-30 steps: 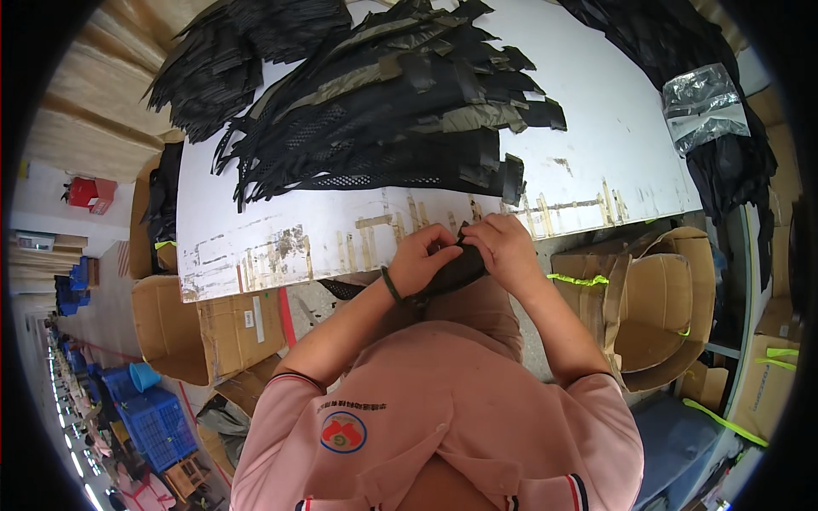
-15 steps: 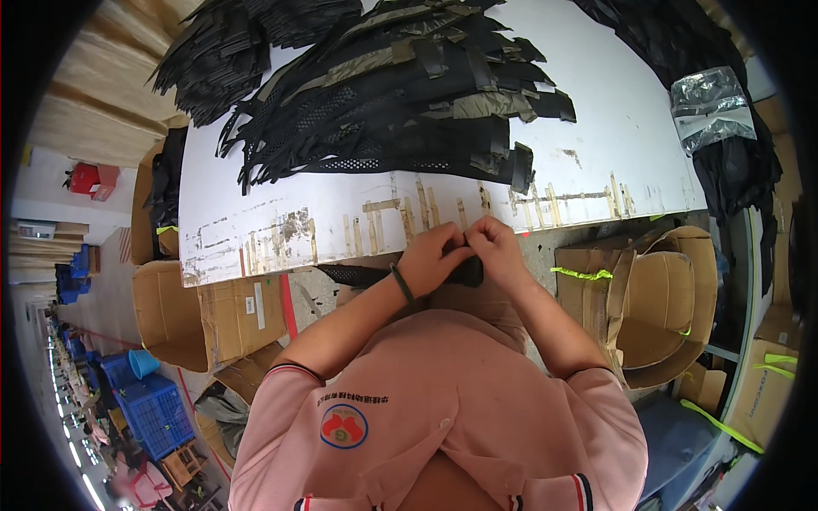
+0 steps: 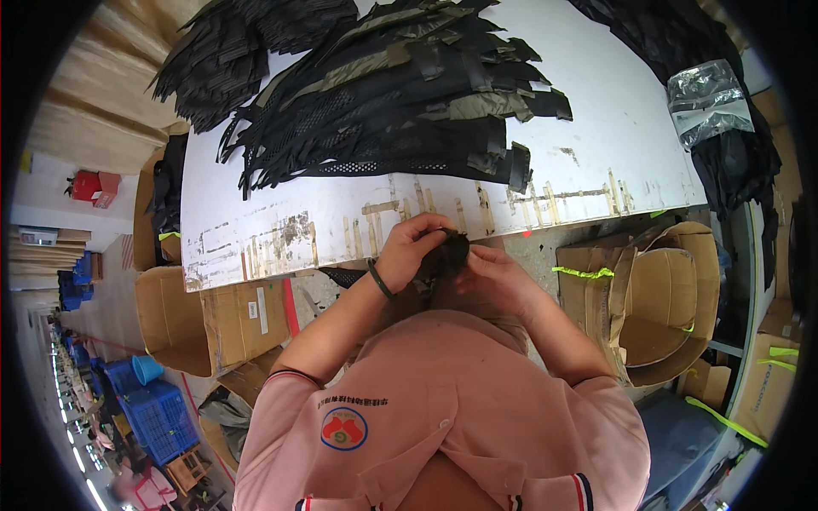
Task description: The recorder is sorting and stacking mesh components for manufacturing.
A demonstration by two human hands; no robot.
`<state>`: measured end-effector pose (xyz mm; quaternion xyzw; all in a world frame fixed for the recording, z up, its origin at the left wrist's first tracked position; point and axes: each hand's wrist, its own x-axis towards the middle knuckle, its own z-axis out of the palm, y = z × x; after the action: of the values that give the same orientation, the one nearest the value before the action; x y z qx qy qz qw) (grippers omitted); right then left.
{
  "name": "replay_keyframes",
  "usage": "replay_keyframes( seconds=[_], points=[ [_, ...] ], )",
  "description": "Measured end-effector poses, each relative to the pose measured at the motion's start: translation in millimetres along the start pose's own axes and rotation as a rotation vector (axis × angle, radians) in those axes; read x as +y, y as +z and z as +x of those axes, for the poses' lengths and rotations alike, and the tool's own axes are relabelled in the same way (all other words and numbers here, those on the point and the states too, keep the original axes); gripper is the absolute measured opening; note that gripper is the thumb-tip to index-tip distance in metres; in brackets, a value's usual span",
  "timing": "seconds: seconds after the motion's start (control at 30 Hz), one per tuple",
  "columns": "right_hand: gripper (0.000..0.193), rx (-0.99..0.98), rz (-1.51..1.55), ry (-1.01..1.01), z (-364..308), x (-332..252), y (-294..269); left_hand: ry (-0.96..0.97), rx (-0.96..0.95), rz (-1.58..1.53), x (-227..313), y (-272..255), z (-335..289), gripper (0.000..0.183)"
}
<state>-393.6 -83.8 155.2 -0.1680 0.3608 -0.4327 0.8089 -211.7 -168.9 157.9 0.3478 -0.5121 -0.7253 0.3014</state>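
White worktop (image 3: 622,128) fills the top of the frame, with a heap of black mesh strips (image 3: 375,115). Just now the left hand (image 3: 416,251) and right hand (image 3: 503,277) moved apart, so I see more of the black cloth piece (image 3: 449,257), mid-frame. The left hand pinches it, seemingly bearing most of it. I can't quite tell whether the right hand grips its edge. A left box (image 3: 232,328) and a right box (image 3: 660,294) flank the knees; the worktop's edge sits close ahead.
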Motion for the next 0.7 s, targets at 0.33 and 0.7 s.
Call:
replay_keyframes(
  seconds=[0.33,0.7],
  points=[
    [0.011,0.298,-1.206,-0.552,-2.3,1.6,-15.6,-0.142,-0.281,0.281,13.7,-4.0,-0.4,0.018],
    [0.014,0.365,-1.384,-0.947,-1.1,-10.1,-9.8,-0.438,-0.065,0.274,5.2,8.6,2.5,0.036]
  ],
)
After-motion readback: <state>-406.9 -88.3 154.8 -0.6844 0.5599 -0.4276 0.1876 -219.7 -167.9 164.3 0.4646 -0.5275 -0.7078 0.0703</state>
